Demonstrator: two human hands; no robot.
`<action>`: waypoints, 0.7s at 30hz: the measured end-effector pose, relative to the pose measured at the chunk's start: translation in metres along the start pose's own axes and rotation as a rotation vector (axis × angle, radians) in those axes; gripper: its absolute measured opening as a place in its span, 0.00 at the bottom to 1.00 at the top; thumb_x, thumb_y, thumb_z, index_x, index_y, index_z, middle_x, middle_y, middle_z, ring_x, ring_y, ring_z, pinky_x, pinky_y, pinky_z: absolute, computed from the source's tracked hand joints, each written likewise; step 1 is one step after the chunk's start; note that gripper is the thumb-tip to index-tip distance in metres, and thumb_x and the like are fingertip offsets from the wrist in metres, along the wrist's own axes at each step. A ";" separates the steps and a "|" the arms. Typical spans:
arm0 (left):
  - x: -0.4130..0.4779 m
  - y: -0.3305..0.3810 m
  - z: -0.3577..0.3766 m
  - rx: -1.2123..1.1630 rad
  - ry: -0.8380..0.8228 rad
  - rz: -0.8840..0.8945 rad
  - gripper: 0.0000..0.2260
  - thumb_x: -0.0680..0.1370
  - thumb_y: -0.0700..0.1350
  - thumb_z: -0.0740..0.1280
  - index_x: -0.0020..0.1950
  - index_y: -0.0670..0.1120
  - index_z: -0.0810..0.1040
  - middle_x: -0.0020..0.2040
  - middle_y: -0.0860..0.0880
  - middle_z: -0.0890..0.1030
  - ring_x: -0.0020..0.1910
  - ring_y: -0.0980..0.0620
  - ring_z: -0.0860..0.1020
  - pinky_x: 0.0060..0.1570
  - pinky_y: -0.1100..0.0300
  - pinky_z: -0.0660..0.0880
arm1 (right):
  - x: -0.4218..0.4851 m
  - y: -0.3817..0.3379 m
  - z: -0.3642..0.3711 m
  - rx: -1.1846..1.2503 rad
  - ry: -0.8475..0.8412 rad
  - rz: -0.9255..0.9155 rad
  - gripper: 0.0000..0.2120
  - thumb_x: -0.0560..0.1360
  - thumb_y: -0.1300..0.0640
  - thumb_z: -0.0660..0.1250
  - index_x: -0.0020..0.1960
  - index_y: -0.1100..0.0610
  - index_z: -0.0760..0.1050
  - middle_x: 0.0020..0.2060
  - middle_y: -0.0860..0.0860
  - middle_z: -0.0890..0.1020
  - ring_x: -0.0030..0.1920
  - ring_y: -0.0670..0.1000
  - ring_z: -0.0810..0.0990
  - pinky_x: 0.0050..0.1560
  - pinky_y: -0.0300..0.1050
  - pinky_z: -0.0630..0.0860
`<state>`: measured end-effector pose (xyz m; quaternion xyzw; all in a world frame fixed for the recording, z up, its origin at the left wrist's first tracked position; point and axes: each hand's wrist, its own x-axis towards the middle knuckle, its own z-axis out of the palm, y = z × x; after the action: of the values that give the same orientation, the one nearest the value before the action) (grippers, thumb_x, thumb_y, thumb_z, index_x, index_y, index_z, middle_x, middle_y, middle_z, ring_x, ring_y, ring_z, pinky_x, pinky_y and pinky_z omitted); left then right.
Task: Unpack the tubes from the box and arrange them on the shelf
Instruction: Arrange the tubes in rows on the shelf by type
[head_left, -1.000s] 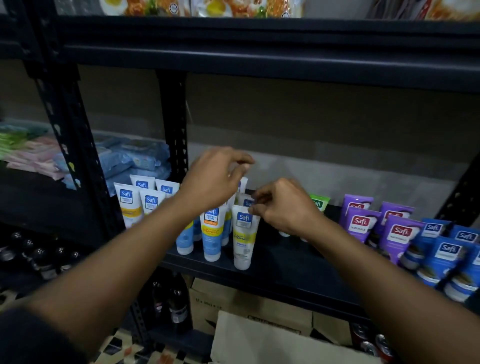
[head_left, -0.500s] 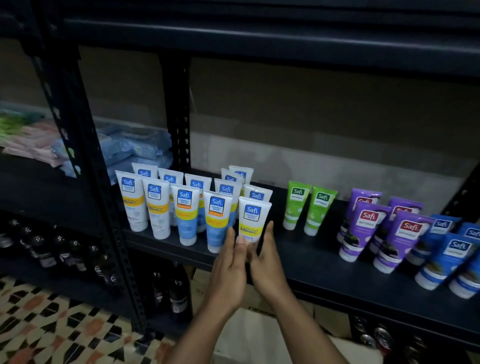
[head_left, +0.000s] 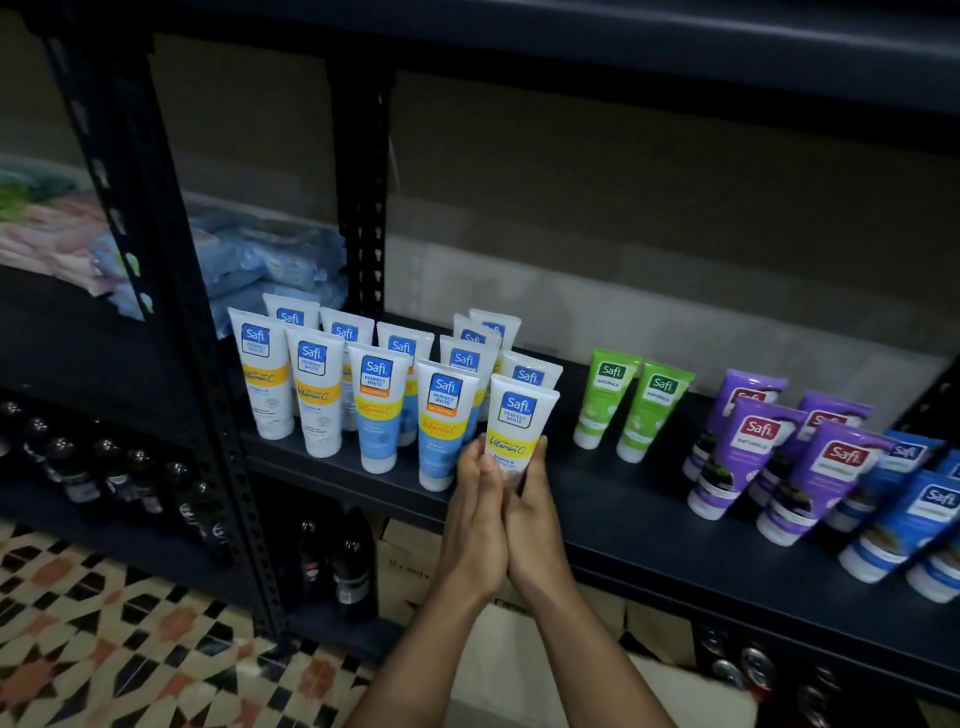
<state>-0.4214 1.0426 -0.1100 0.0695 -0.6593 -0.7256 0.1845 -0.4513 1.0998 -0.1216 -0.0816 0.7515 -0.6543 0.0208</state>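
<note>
Both hands meet at the front edge of the shelf (head_left: 623, 499), heels of the palms together. The left hand (head_left: 475, 525) and right hand (head_left: 535, 530) flank the lower half of a white tube (head_left: 521, 415), which stands cap-down at the right end of the front row. Their fingers lie nearly straight against its two sides, pressing rather than curling round it, so neither hand is clenched. To its left, more white and blue tubes (head_left: 382, 410) stand cap-down in close rows. Two green tubes (head_left: 605, 395) stand apart to the right, followed by purple tubes (head_left: 743, 452) and dark blue tubes (head_left: 909, 525) leaning at the far right. A cardboard box (head_left: 410, 566) sits on the level below, beside dark bottles (head_left: 343, 561). Soft packs (head_left: 270, 260) lie in the adjoining bay at left.
</note>
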 end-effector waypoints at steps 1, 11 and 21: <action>0.001 -0.002 0.000 0.013 -0.014 0.000 0.37 0.71 0.74 0.50 0.74 0.54 0.64 0.70 0.57 0.72 0.69 0.61 0.69 0.72 0.52 0.64 | 0.000 0.000 -0.001 0.000 -0.002 -0.003 0.39 0.74 0.42 0.63 0.79 0.41 0.48 0.74 0.42 0.67 0.72 0.42 0.68 0.74 0.51 0.65; 0.013 -0.011 0.000 -0.060 0.010 0.024 0.38 0.72 0.75 0.53 0.73 0.52 0.68 0.70 0.54 0.72 0.71 0.56 0.68 0.72 0.47 0.62 | 0.010 0.009 -0.001 -0.099 0.012 -0.019 0.30 0.79 0.51 0.59 0.78 0.44 0.53 0.76 0.45 0.64 0.75 0.44 0.63 0.75 0.52 0.62; 0.018 -0.011 -0.001 -0.100 -0.005 0.002 0.39 0.71 0.75 0.55 0.73 0.51 0.69 0.70 0.53 0.73 0.71 0.56 0.68 0.73 0.47 0.61 | 0.007 0.005 -0.005 -0.077 -0.015 -0.023 0.27 0.83 0.58 0.57 0.79 0.48 0.54 0.75 0.46 0.67 0.72 0.43 0.67 0.74 0.45 0.65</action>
<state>-0.4398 1.0357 -0.1185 0.0577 -0.6227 -0.7577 0.1867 -0.4590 1.1042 -0.1249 -0.0955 0.7750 -0.6245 0.0157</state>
